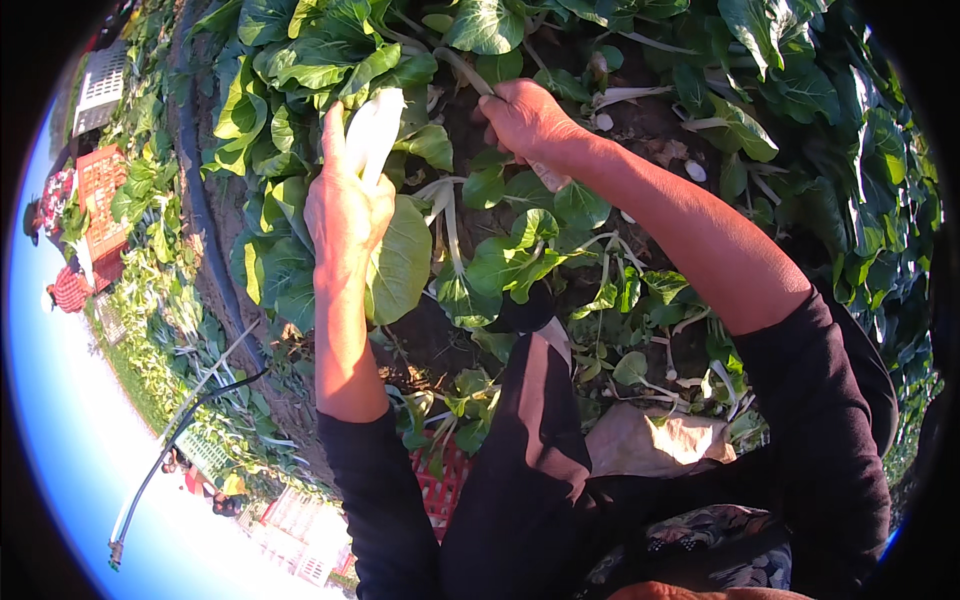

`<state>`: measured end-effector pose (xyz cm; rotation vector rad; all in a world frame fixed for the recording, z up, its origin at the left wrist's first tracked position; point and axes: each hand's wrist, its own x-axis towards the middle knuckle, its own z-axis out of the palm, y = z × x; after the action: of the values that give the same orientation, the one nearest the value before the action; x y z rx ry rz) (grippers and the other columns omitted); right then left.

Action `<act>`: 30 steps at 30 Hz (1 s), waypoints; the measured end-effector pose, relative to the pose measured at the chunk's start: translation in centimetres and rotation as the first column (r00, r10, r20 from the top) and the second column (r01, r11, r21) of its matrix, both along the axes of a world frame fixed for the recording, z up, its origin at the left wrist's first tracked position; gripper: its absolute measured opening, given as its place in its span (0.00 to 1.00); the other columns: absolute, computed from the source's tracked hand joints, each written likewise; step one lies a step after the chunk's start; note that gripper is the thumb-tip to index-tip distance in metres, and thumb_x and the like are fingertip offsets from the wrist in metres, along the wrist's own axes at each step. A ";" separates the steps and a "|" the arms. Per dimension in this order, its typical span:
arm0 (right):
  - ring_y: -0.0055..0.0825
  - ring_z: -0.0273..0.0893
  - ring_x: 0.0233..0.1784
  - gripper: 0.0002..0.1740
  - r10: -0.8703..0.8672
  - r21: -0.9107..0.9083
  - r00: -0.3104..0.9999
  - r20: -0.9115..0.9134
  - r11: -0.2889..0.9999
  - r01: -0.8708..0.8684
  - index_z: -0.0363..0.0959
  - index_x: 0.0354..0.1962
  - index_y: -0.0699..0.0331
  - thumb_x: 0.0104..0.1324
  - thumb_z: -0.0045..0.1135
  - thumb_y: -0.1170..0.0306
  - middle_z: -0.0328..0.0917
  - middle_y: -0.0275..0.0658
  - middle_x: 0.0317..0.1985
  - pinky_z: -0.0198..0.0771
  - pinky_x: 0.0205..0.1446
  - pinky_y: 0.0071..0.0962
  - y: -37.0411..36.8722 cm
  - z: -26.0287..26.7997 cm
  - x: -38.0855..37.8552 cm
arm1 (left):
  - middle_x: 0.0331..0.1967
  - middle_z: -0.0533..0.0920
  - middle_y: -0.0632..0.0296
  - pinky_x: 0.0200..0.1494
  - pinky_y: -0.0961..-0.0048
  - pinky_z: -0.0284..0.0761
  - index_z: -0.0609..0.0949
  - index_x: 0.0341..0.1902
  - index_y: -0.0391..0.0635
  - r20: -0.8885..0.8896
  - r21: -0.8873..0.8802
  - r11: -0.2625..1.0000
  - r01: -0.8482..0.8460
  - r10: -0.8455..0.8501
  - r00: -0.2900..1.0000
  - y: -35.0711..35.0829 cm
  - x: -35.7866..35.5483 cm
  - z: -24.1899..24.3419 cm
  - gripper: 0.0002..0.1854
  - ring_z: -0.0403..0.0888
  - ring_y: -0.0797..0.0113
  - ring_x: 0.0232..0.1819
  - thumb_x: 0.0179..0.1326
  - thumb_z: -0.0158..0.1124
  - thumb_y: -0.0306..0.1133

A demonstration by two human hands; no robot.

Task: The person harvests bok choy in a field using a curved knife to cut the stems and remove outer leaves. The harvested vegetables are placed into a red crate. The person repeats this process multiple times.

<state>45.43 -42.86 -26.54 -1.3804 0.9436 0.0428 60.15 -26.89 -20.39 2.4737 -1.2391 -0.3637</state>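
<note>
My left hand (349, 206) grips a head of bok choy (373, 139), its thick white base turned up and sunlit, with the forefinger laid along its side. Broad green leaves (401, 259) hang beside that wrist. My right hand (521, 120) is closed in a fist to the right of the bok choy, apart from it. From under this fist a pale, wood-like handle (550, 176) sticks out. At the fist's other side a long narrow piece (466, 69) runs up to the left; whether it is a leaf stalk or a blade I cannot tell.
Loose leaves and cut stalks (454, 225) litter the soil. Standing bok choy (795, 90) grows at the right. A red plastic crate (442, 480) is by my leg, near brown paper-like material (660, 442). A dark hose (202, 195) runs at left, beyond it people (69, 289) and an orange crate (101, 195).
</note>
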 end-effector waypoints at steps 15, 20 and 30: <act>0.35 0.82 0.36 0.11 0.031 -0.024 0.986 -0.165 0.999 -0.036 0.79 0.28 0.66 0.56 0.48 0.71 0.81 0.45 0.26 0.76 0.41 0.32 -2.2 -8.2 6.4 | 0.48 0.80 0.48 0.51 0.64 0.74 0.65 0.65 0.46 0.003 0.413 0.903 -0.116 0.126 0.992 -5.4 4.9 0.5 0.39 0.81 0.53 0.48 0.45 0.64 0.21; 0.37 0.77 0.24 0.15 0.045 -0.115 0.995 -0.085 0.992 -0.054 0.74 0.33 0.70 0.62 0.42 0.67 0.78 0.48 0.26 0.73 0.31 0.35 -1.6 -8.4 7.0 | 0.43 0.82 0.49 0.49 0.65 0.75 0.73 0.55 0.43 -0.069 0.124 0.987 -0.103 0.112 0.991 -1.5 4.8 -1.9 0.29 0.82 0.53 0.46 0.43 0.63 0.21; 0.39 0.73 0.17 0.15 0.155 -0.124 0.975 -0.160 0.976 -0.176 0.69 0.34 0.72 0.65 0.41 0.65 0.75 0.48 0.24 0.69 0.22 0.37 -2.5 -8.2 9.2 | 0.36 0.84 0.48 0.43 0.62 0.77 0.74 0.51 0.39 -0.138 -0.007 0.992 -0.126 0.123 0.983 -0.3 4.2 -2.9 0.25 0.83 0.50 0.40 0.44 0.62 0.26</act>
<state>54.67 -45.35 -34.78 -1.5998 0.9671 0.2138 64.38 -27.16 -23.30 2.4520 -1.0231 -0.4803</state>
